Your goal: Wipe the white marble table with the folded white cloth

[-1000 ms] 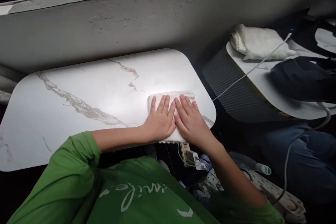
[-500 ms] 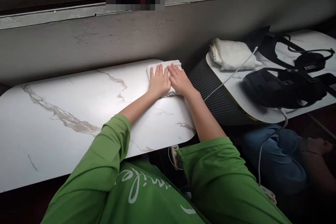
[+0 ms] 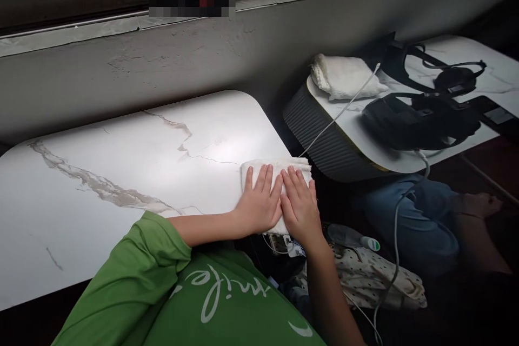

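Note:
A folded white cloth lies at the near right corner of the white marble-patterned table, partly reaching past its edge. My left hand presses flat on the cloth, fingers stretched out. Beside it, my right hand also rests flat on the cloth with fingers extended, and the two hands touch or nearly touch at the thumbs. The underside of both palms is hidden.
A second marble-topped table to the right carries a rolled white cloth, a black headset and a white cable. Below are a bottle, a spotted fabric bag and a seated person's blue-clad leg.
Both hands have slid the cloth from the far right part of the table toward me, to the near right corner. The view has shifted slightly to the right.

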Motion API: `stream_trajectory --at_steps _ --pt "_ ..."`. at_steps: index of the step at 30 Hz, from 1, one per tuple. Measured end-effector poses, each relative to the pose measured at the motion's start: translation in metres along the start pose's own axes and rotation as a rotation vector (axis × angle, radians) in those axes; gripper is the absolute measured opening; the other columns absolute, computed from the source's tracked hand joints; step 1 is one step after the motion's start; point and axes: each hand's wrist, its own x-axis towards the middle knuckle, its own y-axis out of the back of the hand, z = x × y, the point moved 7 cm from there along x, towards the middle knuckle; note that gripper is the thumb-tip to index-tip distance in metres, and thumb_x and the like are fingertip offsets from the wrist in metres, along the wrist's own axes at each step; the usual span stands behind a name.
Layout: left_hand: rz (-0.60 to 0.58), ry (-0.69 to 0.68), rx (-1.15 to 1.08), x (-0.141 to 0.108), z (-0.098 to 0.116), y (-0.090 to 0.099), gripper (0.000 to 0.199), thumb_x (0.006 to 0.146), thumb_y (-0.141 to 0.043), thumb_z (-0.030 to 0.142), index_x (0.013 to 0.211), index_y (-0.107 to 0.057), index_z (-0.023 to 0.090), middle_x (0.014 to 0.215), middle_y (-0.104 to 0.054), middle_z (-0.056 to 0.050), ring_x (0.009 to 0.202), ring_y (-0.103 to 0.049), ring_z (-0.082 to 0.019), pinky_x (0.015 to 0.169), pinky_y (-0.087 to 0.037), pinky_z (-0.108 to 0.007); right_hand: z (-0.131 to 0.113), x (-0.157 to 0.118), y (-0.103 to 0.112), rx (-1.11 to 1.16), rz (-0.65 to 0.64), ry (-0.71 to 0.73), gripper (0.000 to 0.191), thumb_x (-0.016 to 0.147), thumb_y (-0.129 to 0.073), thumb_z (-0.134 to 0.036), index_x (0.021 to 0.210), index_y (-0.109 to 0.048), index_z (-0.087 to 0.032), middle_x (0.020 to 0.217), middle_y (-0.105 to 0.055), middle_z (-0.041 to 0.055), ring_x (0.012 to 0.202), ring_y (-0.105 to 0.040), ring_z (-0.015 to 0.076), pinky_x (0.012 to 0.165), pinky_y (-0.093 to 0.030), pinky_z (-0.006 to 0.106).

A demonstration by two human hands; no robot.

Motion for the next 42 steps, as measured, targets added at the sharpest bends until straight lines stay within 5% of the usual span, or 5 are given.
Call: stream_trajectory --at_steps 6,15,31,36,42 --pt "-0.085 0.112 -0.07 0.032 -0.043 -0.011 0.057 0.096 -0.033 0.033 0.147 -0.032 0.008 0.154 -0.028 -0.017 0.144 -0.021 -0.031 0.116 -0.009 -0.06 0.003 0.059 -0.013 -0.085 -0.116 0.045 0.058 0.096 -0.023 -0.029 0.153 -0.02 -0.017 0.157 -0.027 0.0093 0.145 -0.021 0.0246 0.116 -0.018 0.054" --pt "-0.086 0.366 -0.09 0.102 -0.209 -0.002 0.055 0.094 -0.035 0.026 0.148 -0.032 0.013 0.157 -0.025 -0.012 0.146 -0.019 -0.024 0.118 -0.003 -0.054 -0.042 0.25 -0.065 -0.119 -0.228 0.128 0.059 0.094 -0.024 -0.024 0.151 -0.023 -0.007 0.159 -0.019 0.0128 0.146 -0.015 0.027 0.116 -0.015 0.053" --pt "-0.036 0.053 0.018 -0.098 -0.058 0.029 0.055 0.096 -0.033 0.03 0.144 -0.037 0.003 0.153 -0.027 -0.024 0.143 -0.021 -0.037 0.113 -0.007 -0.065 -0.122 -0.006 -0.021 -0.117 -0.125 0.077 0.059 0.095 -0.026 -0.023 0.153 -0.021 -0.01 0.157 -0.024 0.011 0.147 -0.013 0.0244 0.119 -0.015 0.05" --pt "-0.067 0.06 0.054 -0.086 -0.083 0.022 0.056 0.095 -0.031 0.028 0.146 -0.033 0.003 0.154 -0.024 -0.023 0.144 -0.018 -0.036 0.113 -0.007 -0.065 -0.125 0.022 -0.031 -0.085 -0.088 0.102 0.057 0.095 -0.03 -0.023 0.149 -0.03 -0.005 0.157 -0.024 0.0144 0.146 -0.016 0.0266 0.118 -0.013 0.05" --pt "-0.095 0.361 0.068 -0.044 -0.191 0.029 0.056 0.095 -0.029 0.023 0.148 -0.03 0.005 0.155 -0.024 -0.019 0.145 -0.021 -0.031 0.115 -0.008 -0.061 -0.151 0.145 -0.058 -0.005 -0.129 0.246 0.058 0.094 -0.032 -0.026 0.148 -0.032 -0.005 0.156 -0.026 0.0153 0.145 -0.02 0.0275 0.117 -0.013 0.05"
